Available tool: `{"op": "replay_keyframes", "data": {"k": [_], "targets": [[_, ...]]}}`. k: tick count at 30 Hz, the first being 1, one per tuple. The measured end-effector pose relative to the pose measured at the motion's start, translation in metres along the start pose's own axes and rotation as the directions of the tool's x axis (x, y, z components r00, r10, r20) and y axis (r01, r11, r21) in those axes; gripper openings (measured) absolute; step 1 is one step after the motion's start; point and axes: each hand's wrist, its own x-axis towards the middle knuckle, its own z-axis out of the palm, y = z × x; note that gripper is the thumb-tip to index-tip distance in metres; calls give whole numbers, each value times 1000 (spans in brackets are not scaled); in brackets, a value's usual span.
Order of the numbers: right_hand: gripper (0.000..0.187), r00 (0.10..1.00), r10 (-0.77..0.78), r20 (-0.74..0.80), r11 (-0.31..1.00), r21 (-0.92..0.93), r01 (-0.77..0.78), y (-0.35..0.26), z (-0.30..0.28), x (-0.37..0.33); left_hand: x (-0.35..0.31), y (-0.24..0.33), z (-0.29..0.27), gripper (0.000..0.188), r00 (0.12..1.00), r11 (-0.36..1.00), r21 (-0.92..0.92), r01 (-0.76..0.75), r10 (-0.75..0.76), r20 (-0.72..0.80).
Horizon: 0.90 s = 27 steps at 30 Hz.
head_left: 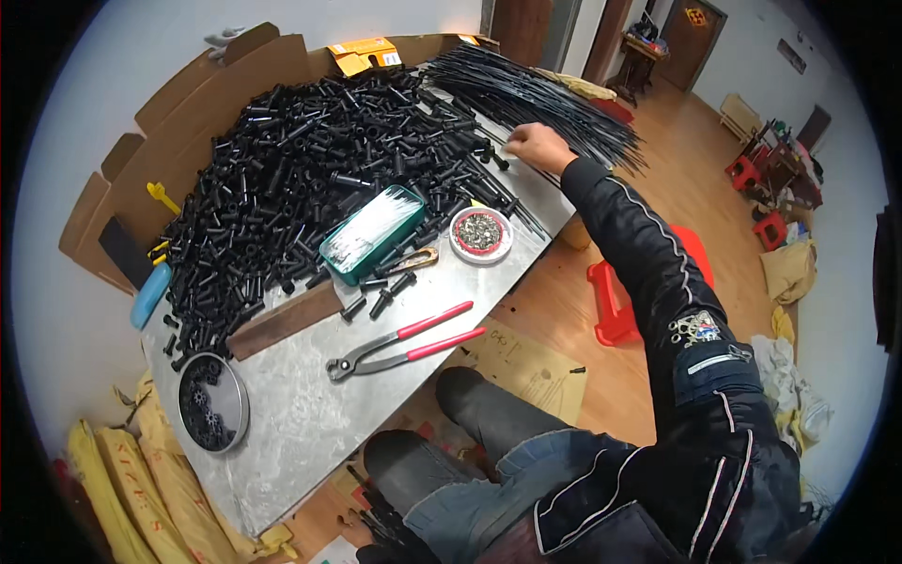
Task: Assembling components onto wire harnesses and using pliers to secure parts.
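My right hand reaches over the far right of the metal table, its fingers curled together beside a bundle of thin black rods. Whatever it grips is too small to make out. Several black bolt-like plastic parts lie just left of the fingertips, at the edge of a large pile of black tubular parts. Low in the picture, my left hand shows only in part below the table, next to a cluster of black parts; its fingers are mostly hidden.
Pincers with red handles, a wooden block, a green box of white strips, a dish of small metal pieces and a round tin of black pieces stand on the table. A red stool is at right.
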Motion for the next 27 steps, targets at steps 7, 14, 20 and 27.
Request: {"op": "replay_keyframes", "data": {"k": [7, 14, 20, 27], "targets": [[50, 989, -67, 135, 995, -65, 76, -32, 6, -40, -26, 107, 7, 54, 997, 998, 15, 69, -69, 26], [49, 989, -101, 107, 994, -23, 104, -21, 13, -44, -28, 104, 28, 57, 997, 997, 61, 38, -42, 59], [25, 974, -115, -194, 901, -434, 20, 16, 19, -20, -37, 89, 22, 57, 997, 995, 98, 24, -31, 76], [40, 982, 34, -186, 891, -439, -114, 33, 3, 9, -37, 66, 14, 41, 978, 985, -15, 172, -168, 127]]}}
